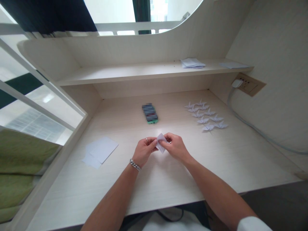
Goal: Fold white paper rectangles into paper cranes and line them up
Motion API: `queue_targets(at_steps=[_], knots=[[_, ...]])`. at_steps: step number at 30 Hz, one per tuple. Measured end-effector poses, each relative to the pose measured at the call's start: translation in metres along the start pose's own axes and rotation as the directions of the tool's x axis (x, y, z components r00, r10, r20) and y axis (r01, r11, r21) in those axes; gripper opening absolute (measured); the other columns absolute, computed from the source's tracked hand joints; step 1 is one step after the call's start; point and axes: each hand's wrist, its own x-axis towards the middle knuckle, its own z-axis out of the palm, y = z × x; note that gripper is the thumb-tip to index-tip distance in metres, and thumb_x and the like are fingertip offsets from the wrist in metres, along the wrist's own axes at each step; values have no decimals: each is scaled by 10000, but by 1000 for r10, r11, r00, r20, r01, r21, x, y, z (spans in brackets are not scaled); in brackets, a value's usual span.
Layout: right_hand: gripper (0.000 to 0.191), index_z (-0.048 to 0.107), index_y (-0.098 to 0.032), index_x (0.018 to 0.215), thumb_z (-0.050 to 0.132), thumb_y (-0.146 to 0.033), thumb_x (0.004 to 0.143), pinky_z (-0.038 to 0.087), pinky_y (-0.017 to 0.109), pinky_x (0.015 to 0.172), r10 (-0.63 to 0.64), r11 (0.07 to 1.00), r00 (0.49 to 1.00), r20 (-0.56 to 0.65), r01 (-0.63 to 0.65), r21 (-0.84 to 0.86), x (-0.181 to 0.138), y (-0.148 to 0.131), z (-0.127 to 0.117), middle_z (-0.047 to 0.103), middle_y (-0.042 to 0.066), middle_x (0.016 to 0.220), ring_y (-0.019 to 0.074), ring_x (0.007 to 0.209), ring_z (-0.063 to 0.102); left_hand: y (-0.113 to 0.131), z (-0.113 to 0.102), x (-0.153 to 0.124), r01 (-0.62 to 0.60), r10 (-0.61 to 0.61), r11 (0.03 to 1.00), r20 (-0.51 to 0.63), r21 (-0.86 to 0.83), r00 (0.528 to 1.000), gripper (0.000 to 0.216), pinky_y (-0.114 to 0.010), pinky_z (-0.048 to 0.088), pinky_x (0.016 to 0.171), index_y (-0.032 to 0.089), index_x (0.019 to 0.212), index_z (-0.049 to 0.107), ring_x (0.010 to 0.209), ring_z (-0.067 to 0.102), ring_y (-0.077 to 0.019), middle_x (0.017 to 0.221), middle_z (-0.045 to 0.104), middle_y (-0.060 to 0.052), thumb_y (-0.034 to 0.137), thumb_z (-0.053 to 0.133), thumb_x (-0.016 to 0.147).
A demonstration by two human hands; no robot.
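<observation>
A small folded piece of white paper (161, 147) is held up between my two hands over the middle of the desk. My left hand (145, 149), with a ring and a chain bracelet, pinches its left edge. On the other side my right hand (175, 146) grips it, the thumb lying across the front face. Fingers cover part of the folds. Several white folded paper cranes (208, 118) stand in rows at the back right of the desk. To the left lie a few flat white sheets of paper (102, 150), overlapping.
A phone-like object (150, 113), pixelated, with a green end, lies behind my hands. The shelf (134, 71) above bears a stack of white paper (192, 63). On the right wall a white plug sits in a socket (250, 84), its cable (260, 136) running along the desk's right side.
</observation>
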Motion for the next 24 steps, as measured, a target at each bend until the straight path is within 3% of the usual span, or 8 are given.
queue_targets(at_steps=[6,13,24], knots=[[136,671,-174,740,649,-303,776,440,259,612,9,997,999,31,-11,76,2,1,-1,673,18,706,151,649,585,2,1,0,29,-29,998,-3,-54,1000,331,-331,555,734,98,828,729,685,659,-156,748,723,-75,336,836,624],[262,720,-141,871,664,-380,779,497,271,572,60,905,980,189,-133,405,7,7,-2,690,46,746,163,645,615,5,0,0,-3,0,998,-58,-55,998,341,-349,563,729,95,807,715,672,672,-173,719,724,-66,332,849,600],[249,778,-167,870,656,-375,804,478,242,518,54,913,977,207,-133,386,6,12,1,671,18,648,123,550,570,2,-3,1,12,1,994,-118,106,993,320,-251,515,601,103,756,706,613,649,-147,658,710,-50,321,853,575]])
